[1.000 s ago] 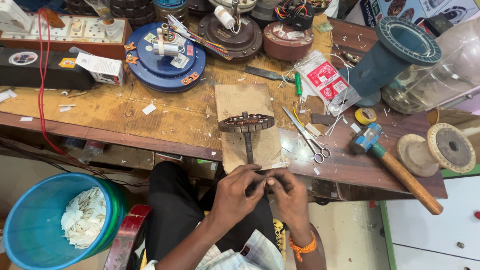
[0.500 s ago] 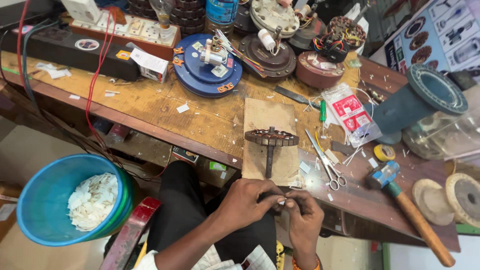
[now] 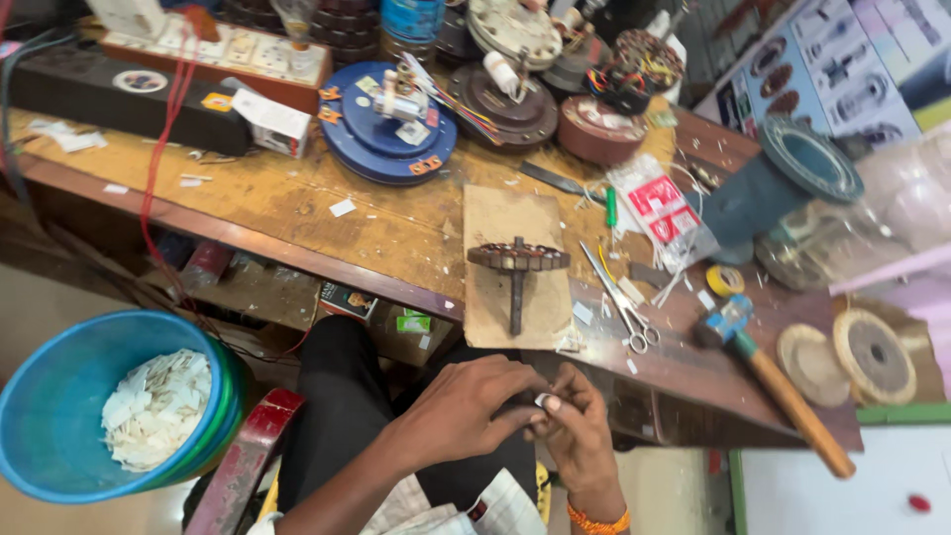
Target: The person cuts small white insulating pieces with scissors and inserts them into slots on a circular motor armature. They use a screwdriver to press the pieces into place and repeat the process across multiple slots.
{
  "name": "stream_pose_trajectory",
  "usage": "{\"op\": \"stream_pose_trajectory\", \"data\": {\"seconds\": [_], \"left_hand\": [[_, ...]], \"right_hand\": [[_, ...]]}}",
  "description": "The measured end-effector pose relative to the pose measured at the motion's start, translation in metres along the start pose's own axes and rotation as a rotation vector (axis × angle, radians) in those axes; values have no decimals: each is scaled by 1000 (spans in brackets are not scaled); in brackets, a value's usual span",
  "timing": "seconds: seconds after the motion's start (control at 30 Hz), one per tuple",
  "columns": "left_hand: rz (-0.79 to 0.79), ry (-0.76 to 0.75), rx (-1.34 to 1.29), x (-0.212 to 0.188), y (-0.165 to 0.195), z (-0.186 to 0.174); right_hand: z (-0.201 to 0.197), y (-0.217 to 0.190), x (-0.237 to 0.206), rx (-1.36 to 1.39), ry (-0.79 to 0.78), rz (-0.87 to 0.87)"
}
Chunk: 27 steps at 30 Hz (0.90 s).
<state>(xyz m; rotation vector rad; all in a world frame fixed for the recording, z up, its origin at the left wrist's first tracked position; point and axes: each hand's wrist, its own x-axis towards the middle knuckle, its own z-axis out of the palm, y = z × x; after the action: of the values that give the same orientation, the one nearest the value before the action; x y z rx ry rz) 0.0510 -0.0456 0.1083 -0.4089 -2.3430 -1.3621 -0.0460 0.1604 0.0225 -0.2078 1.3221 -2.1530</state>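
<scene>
My left hand (image 3: pixel 466 406) and my right hand (image 3: pixel 578 421) meet over my lap, below the workbench edge. Both pinch a small white slip (image 3: pixel 544 400) between fingertips. An orange band circles my right wrist. Straight ahead on the bench lies a round slotted motor core on a shaft (image 3: pixel 517 262), resting on a brown cardboard sheet (image 3: pixel 500 223). Neither hand touches it.
Scissors (image 3: pixel 624 304) and a wooden-handled hammer (image 3: pixel 768 374) lie right of the core. A blue motor housing (image 3: pixel 388 121), several wound stators and a red-and-white packet (image 3: pixel 661 211) sit farther back. A blue bucket (image 3: pixel 59 396) with white paper scraps stands at lower left.
The view has swung left and down, so the bench sits higher and the bucket is fuller in frame. My hands stay together on the small slip over my lap.
</scene>
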Motion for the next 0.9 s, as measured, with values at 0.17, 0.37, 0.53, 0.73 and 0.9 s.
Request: {"op": "stream_pose_trajectory", "data": {"seconds": [0.17,0.37,0.53,0.73,0.9], "left_hand": [[63,-81,-14,-2,17,-6],[32,-47,22,-8,31,8],[-79,11,6,-12,27,21],[-158,40,-85,-14,12,30],[-114,-78,17,-1,2,28]], "right_hand": [[2,-10,-28,43,-96,59],[7,-17,-53,79,-80,131],[2,-7,-43,186,-106,235],[-10,4,-29,224,-157,293],[-24,7,-29,207,-57,263]]}}
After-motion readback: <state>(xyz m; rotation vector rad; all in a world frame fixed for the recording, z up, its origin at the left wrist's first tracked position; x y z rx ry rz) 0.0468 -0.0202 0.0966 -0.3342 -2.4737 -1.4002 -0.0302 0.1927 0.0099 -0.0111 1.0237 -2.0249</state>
